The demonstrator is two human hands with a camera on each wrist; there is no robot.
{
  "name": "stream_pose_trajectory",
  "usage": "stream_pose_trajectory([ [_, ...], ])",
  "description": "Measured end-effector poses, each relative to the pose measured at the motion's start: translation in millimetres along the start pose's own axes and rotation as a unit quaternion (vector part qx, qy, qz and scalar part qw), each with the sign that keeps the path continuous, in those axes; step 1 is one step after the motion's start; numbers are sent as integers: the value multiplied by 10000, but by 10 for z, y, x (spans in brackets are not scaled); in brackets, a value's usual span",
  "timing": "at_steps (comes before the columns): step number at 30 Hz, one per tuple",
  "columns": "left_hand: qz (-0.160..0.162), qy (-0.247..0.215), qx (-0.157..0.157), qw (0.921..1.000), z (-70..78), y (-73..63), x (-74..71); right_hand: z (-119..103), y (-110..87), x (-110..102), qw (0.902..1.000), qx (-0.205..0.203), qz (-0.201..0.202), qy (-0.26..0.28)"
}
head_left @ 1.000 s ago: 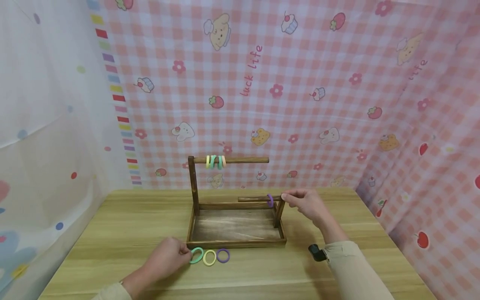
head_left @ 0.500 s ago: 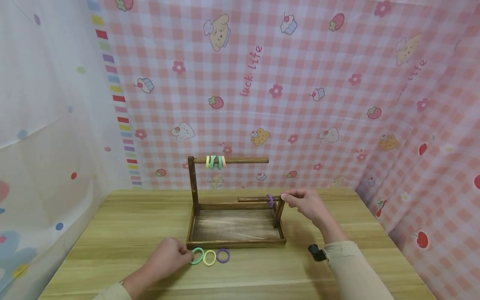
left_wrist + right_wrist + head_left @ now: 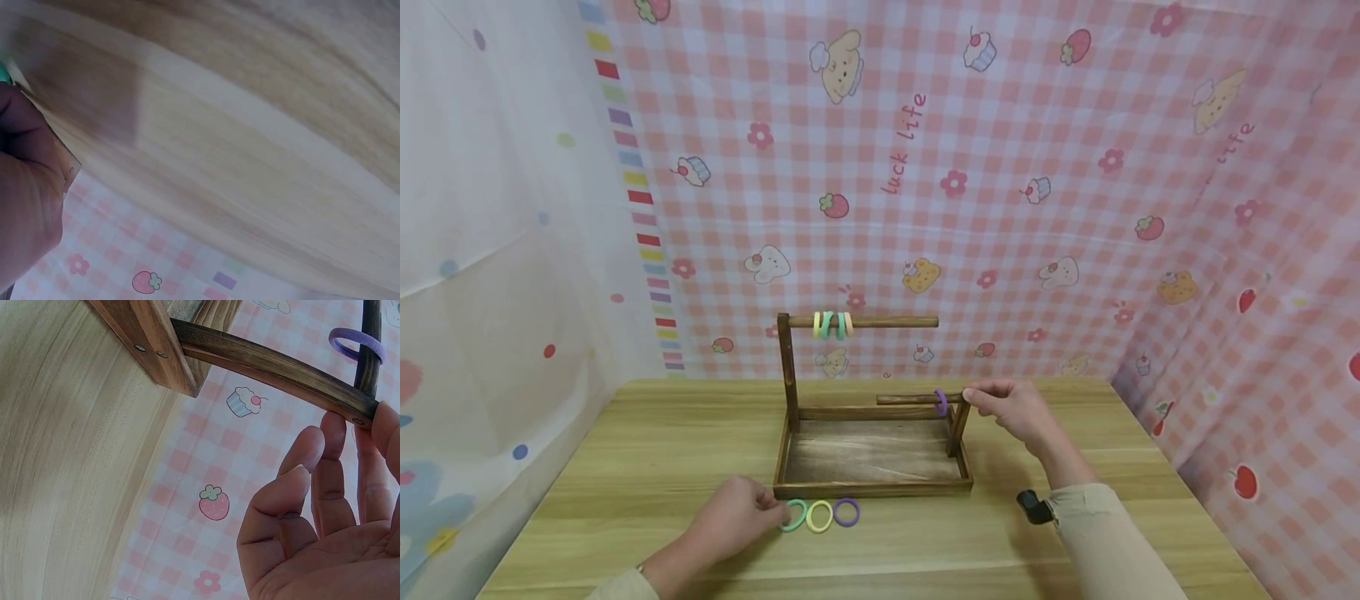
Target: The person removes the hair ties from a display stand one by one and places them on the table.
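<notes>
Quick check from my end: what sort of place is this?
Probably a small indoor tabletop work area screened off with cloth, perhaps for recording. Pink checked cloth hangs behind a wood-grain table, and a wooden rack holding coloured rings stands on it.

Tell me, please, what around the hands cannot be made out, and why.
Green ring by the left hand, head view: left part hidden by fingers; grip unclear.
Same ring, left wrist view: mostly beyond the left edge.
Top of the short post, head view: covered by the right hand.
Right thumb, right wrist view: cut off by the right edge.
Rings on upper bar, head view: too small to show surface texture.
</notes>
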State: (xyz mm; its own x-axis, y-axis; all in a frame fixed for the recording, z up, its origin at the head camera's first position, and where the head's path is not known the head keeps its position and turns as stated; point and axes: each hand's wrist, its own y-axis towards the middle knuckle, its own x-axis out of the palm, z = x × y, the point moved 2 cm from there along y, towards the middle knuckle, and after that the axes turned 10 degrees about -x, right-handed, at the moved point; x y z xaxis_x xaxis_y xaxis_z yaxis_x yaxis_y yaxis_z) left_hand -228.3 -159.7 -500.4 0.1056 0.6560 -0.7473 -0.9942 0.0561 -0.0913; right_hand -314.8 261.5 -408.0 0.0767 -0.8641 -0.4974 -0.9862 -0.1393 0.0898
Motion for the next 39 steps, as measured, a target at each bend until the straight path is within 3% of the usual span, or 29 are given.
stream_pose_trajectory([
  [6, 78, 124, -2, 9999, 13, -28, -12, 18, 12, 1, 10000, 15, -4, -7],
  [12, -142, -273, -186, 9994, 79, -19, -32, 35, 30, -6, 10000, 54, 19, 15],
  [22, 27, -265, 23, 9996, 449, 60, -102, 37, 23, -11, 9999, 89, 13, 64],
  [29, 60, -644, 110, 9978, 704, 131, -12, 26, 30, 8, 9999, 97, 2, 115],
  [39, 175, -1260, 289, 9915, 837, 243, 189, 39, 20, 7, 9999, 120, 61, 24],
])
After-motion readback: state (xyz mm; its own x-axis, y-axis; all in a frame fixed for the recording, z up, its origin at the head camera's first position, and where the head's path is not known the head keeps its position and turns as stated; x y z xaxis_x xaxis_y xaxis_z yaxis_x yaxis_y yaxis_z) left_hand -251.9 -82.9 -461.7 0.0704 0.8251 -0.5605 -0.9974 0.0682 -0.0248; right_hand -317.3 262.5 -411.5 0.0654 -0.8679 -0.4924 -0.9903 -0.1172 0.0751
